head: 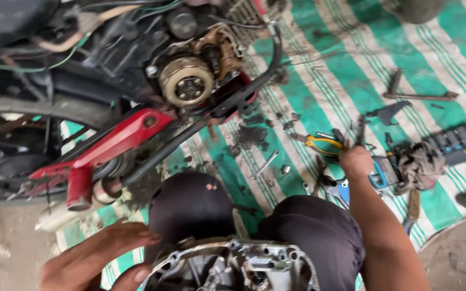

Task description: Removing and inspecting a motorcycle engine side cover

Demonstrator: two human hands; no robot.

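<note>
While the person crouches on the striped mat, both knees showing in dark trousers, the scene reads so:

Left hand: the left hand [101, 256] lies near the mat's lower left edge, fingers stretched out and close together, resting against the rim of the engine cover [233, 267]; whether it grips the rim I cannot tell.

Engine cover: one bare metal casing, open side up, at the bottom edge of the view between the knees.

Right hand: the right hand [356, 160] reaches to the tool pile toward the mat's right side, fingers curled down among the tools; what they pinch is hidden, so I cannot tell.

Pliers: one pair with yellow handles [323, 144], just left of the right hand.

Spanner: one small bright spanner [265, 164] lies alone near the middle of the mat.

Socket holder: one dark rail of sockets [462, 144], with a blue end and a small yellow mark, near the mat's right edge.

Rag: one grey, dirty rag [419, 164], bunched just right of the right hand.

Motorcycle: one machine, lying over the mat's upper left corner, its red frame part [120, 139] and round clutch [186, 82] exposed.

Mat: one green-and-white striped mat [351, 59], strewn with dirt and small parts.
</note>
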